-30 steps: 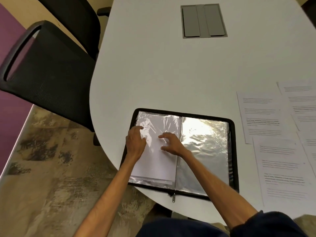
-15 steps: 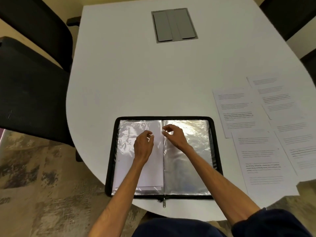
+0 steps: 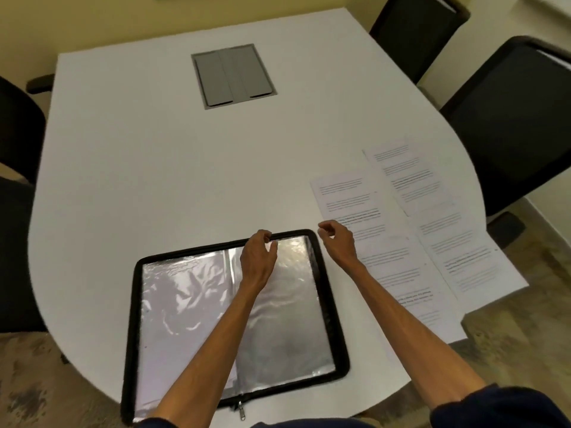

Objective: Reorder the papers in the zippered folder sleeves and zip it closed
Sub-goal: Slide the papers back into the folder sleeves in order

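Note:
The black zippered folder (image 3: 132, 319) lies open at the table's near edge, its zipper pull (image 3: 242, 413) hanging at the front. Blank white paper (image 3: 185, 307) fills the crinkled left sleeve. The right sleeve (image 3: 287, 329) looks silvery and shows no paper. My left hand (image 3: 258, 257) is at the top edge of the right sleeve, with thumb and curled fingers pinching the plastic there. My right hand (image 3: 338, 242) hovers just past the folder's top right corner, over a printed sheet (image 3: 380, 251), fingers loosely curled and holding nothing.
Several printed sheets (image 3: 448, 230) are spread over the right side of the white table (image 3: 154, 168), some overhanging its edge. A grey cable hatch (image 3: 233, 76) is set in the far middle. Black chairs stand at the left (image 3: 15, 211) and far right (image 3: 513, 125).
My view swung right and closer. Both hands left the left sleeve's paper: the left went up to the right sleeve's top edge, the right moved off the folder toward the printed sheets.

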Available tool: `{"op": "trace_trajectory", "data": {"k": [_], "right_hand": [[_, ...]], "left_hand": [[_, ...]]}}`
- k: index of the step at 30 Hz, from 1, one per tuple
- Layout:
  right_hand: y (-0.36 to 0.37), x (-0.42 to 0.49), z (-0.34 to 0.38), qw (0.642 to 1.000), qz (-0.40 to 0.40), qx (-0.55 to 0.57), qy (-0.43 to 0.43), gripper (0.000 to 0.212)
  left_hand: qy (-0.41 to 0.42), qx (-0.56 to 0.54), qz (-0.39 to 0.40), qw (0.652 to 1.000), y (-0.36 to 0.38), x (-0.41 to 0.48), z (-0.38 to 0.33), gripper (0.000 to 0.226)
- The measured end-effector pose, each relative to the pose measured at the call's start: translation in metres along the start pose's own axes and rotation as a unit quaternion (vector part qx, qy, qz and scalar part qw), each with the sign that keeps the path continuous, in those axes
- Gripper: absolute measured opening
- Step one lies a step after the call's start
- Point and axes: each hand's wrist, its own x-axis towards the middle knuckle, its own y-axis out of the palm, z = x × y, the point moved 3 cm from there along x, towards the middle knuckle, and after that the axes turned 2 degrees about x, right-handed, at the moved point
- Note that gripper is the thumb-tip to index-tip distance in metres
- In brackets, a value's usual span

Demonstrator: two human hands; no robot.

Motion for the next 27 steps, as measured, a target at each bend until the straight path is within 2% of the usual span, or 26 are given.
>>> {"op": "trace_trajectory", "data": {"k": [4,11,15,18,22,27], "right_hand": [[-0.051,0.029,-0.019,0.999,-0.048,-0.006,0.014,0.018],[-0.108,0.082,-0.055,0.995,-0.071,-0.035,0.059,0.028],[-0.127,0.111,-0.075,0.989,-0.060,-0.085,0.100,0.041],[-0.133,0.131,-0.095,0.979,-0.033,-0.142,0.143,0.059],[-0.129,0.148,-0.110,0.960,0.005,-0.207,0.191,0.079],[-0.121,0.161,-0.111,0.958,-0.003,-0.226,0.179,0.078]], "left_hand": [[-0.002,-0.017,0.025,1.000,0.038,0.016,-0.036,0.030],[-0.041,-0.057,0.094,0.993,0.101,0.042,-0.077,0.048],[-0.010,0.003,0.163,0.987,0.135,0.055,-0.092,0.066],[-0.044,-0.001,0.191,0.981,0.160,0.068,-0.096,0.071],[-0.128,-0.021,0.182,0.975,0.186,0.080,-0.097,0.089],[-0.179,-0.086,0.124,0.972,0.202,0.091,-0.104,0.092]]}}
